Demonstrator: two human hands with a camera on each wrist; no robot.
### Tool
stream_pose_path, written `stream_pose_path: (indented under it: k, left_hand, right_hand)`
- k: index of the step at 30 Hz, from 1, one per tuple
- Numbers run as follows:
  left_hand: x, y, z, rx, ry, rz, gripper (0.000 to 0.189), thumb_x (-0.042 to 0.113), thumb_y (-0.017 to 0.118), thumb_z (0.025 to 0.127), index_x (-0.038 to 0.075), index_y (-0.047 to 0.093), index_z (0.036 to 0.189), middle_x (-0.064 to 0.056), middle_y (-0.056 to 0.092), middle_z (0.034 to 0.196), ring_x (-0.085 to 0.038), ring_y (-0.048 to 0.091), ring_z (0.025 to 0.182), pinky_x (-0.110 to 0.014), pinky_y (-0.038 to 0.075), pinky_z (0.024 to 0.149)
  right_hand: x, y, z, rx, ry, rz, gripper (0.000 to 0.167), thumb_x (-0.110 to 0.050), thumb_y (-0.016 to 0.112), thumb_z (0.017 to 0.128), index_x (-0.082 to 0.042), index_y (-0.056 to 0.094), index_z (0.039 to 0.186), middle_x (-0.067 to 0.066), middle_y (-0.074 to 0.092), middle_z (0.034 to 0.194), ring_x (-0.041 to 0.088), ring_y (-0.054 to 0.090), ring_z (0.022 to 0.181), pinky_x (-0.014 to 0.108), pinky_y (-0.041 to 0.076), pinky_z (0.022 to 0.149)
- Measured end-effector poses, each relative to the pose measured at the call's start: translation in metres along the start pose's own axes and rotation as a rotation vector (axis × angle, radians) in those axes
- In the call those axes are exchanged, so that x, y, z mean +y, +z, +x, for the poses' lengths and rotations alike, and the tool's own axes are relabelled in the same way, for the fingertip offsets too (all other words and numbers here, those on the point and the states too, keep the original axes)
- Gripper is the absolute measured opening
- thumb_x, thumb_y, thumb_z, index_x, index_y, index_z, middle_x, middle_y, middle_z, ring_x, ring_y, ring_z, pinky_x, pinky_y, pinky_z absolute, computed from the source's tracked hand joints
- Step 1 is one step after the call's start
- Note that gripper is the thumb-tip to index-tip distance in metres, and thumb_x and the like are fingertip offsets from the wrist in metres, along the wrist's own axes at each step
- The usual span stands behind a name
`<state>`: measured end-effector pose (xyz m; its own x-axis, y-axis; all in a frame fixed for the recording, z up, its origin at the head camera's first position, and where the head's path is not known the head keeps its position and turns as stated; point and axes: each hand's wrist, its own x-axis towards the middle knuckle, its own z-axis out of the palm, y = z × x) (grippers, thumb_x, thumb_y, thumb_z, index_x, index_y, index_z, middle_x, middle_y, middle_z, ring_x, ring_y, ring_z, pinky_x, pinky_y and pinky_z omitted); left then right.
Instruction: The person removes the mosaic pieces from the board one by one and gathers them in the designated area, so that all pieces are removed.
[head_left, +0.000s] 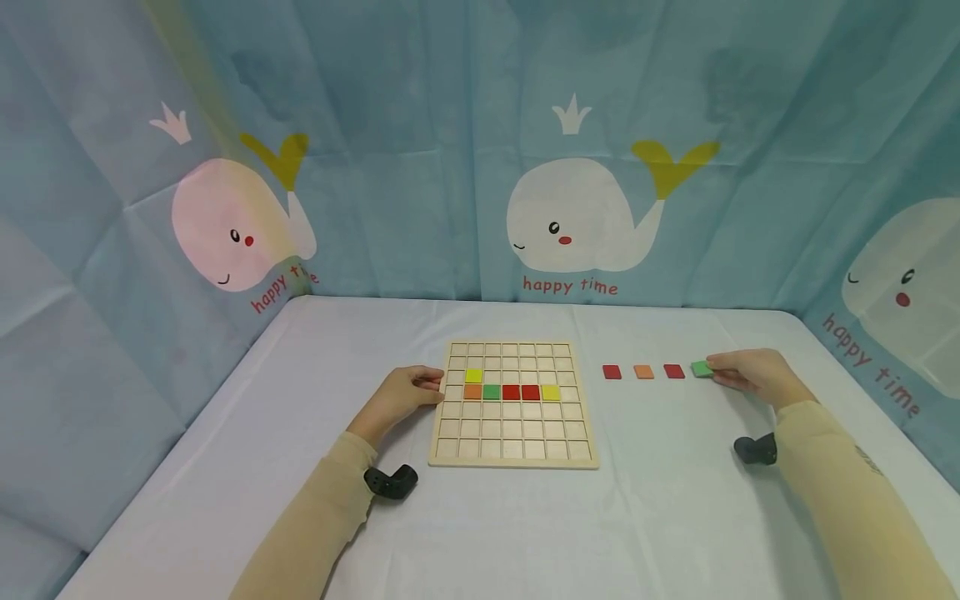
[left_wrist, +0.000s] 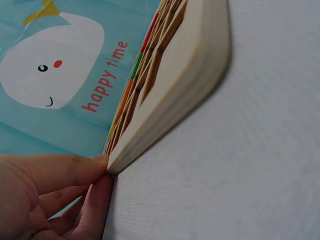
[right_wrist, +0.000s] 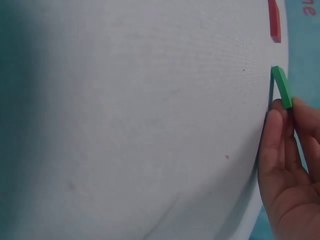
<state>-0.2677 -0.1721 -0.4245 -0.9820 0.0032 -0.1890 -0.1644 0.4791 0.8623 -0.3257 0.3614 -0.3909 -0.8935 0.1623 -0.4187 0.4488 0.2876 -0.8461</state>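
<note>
My R hand is pinching a green square tile btwn thumb & fingertips, L hand gripping pale-wood square grid board @ L edge.

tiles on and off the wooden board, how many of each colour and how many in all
Red tiles: 4
Orange tiles: 2
Green tiles: 2, counting the one that the right hand pinches
Yellow tiles: 2
Total: 10
</note>
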Motion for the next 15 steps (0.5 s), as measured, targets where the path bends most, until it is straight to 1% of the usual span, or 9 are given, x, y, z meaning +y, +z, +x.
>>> stream_pose_path:
  k: [3, 6, 10, 12, 13, 14, 15]
  left_hand:
    - [0.000, 0.000, 0.000, 0.003, 0.002, 0.007, 0.045, 0.004, 0.073, 0.087, 0.002, 0.063, 0.131, -0.013, 0.069, 0.114, -0.021, 0.064, 0.103, -0.025, 0.054, 0.082]
    - [0.000, 0.000, 0.001, 0.003, 0.007, 0.016, 0.045, 0.005, 0.073, 0.087, 0.002, 0.063, 0.131, -0.013, 0.069, 0.113, -0.020, 0.064, 0.102, -0.027, 0.054, 0.084]
    - [-0.001, 0.000, 0.002, -0.001, 0.009, 0.010, 0.045, 0.005, 0.073, 0.087, 0.002, 0.063, 0.131, -0.014, 0.069, 0.113, -0.020, 0.064, 0.103, -0.027, 0.054, 0.084]
    - [-0.002, 0.000, 0.001, -0.002, 0.004, 0.011, 0.045, 0.005, 0.073, 0.088, 0.003, 0.063, 0.131, -0.013, 0.069, 0.113, -0.020, 0.064, 0.103, -0.027, 0.054, 0.085]
    - [-0.002, 0.000, 0.001, -0.001, 0.004, 0.013, 0.045, 0.006, 0.073, 0.088, 0.003, 0.063, 0.131, -0.013, 0.069, 0.113, -0.020, 0.064, 0.103, -0.027, 0.054, 0.085]
    - [-0.002, 0.000, 0.001, 0.000, 0.002, 0.014, 0.045, 0.006, 0.073, 0.088, 0.003, 0.063, 0.131, -0.013, 0.069, 0.113, -0.020, 0.064, 0.103, -0.027, 0.053, 0.085]
    - [-0.001, 0.000, 0.001, 0.001, 0.001, 0.018, 0.045, 0.006, 0.073, 0.088, 0.003, 0.063, 0.131, -0.013, 0.069, 0.113, -0.020, 0.064, 0.103, -0.027, 0.053, 0.085]
  right_hand:
    - [-0.001, 0.002, 0.000, 0.025, -0.004, -0.052, 0.050, -0.015, 0.067, 0.095, 0.011, 0.053, 0.134, -0.016, 0.061, 0.065, -0.001, 0.066, 0.065, 0.019, 0.058, 0.071]
    - [-0.002, 0.003, 0.001, 0.051, 0.005, -0.097, 0.060, -0.016, 0.068, 0.094, 0.014, 0.044, 0.141, -0.016, 0.060, 0.064, -0.002, 0.065, 0.064, 0.019, 0.057, 0.070]
    - [-0.003, 0.005, 0.003, 0.088, 0.024, -0.161, 0.062, -0.017, 0.070, 0.091, 0.014, 0.046, 0.140, -0.015, 0.060, 0.062, -0.002, 0.064, 0.060, 0.018, 0.056, 0.066]
    - [-0.004, 0.006, 0.003, 0.105, 0.020, -0.208, 0.061, -0.018, 0.070, 0.092, 0.014, 0.048, 0.138, -0.013, 0.062, 0.064, -0.002, 0.063, 0.059, 0.018, 0.056, 0.065]
    - [-0.005, 0.007, 0.002, 0.118, 0.020, -0.233, 0.060, -0.019, 0.069, 0.092, 0.014, 0.049, 0.137, -0.011, 0.064, 0.066, -0.001, 0.064, 0.060, 0.019, 0.056, 0.065]
    - [-0.005, 0.009, 0.001, 0.133, 0.015, -0.262, 0.058, -0.020, 0.069, 0.093, 0.014, 0.050, 0.136, -0.006, 0.067, 0.069, 0.002, 0.065, 0.062, 0.020, 0.057, 0.067]
    - [-0.007, 0.011, -0.001, 0.150, 0.018, -0.288, 0.058, -0.022, 0.067, 0.094, 0.013, 0.051, 0.137, 0.001, 0.070, 0.074, 0.005, 0.066, 0.067, 0.023, 0.057, 0.073]
